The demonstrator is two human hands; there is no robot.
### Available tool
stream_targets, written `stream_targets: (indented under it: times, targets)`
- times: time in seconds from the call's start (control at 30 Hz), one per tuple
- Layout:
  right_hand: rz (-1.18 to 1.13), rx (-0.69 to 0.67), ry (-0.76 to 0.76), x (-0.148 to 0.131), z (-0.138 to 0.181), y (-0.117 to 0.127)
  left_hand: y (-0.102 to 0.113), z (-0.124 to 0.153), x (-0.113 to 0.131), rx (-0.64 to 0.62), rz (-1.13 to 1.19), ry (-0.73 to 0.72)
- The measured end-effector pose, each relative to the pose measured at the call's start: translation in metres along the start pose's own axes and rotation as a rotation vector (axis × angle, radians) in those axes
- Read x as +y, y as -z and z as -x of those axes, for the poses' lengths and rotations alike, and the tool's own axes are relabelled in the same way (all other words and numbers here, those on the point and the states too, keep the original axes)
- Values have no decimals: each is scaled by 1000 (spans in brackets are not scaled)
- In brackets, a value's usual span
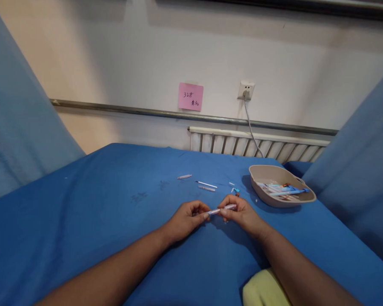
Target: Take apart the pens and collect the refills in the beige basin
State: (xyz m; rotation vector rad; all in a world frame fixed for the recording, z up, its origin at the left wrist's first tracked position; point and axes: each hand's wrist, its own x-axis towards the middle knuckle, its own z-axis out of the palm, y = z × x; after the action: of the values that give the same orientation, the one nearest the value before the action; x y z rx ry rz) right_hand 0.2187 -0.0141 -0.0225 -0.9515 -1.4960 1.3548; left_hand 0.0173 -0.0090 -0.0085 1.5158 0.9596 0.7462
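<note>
Between both hands, just above the blue cloth [166, 250], is a slim pinkish pen [214, 211]. My left hand [191, 217] pinches its left end with thumb and fingers. Farther along the pen, my right hand [241, 213] closes around its right part. Beyond the hands lie a pink pen barrel [184, 177], a thin white ink refill [206, 184] and a pale patterned tube [207, 188]. Close to my right fingertips sit a small teal piece [236, 190] and a tiny white piece [231, 183]. My fingers partly hide the pen.
A beige basin [282, 203] on the right holds several pens and pen parts. Behind the bed are a radiator [230, 142], a metal rail [140, 111] and a plugged-in socket [245, 90]. Blue curtains [360, 170] hang at both sides. Something yellow-green [264, 289] lies beneath my right forearm.
</note>
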Motion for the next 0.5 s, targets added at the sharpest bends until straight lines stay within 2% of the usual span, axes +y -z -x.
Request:
stream_targets:
  times: [0.5]
  targets:
    - [-45, -23, -21, 0, 0, 2, 1, 2, 2, -56, -66, -2]
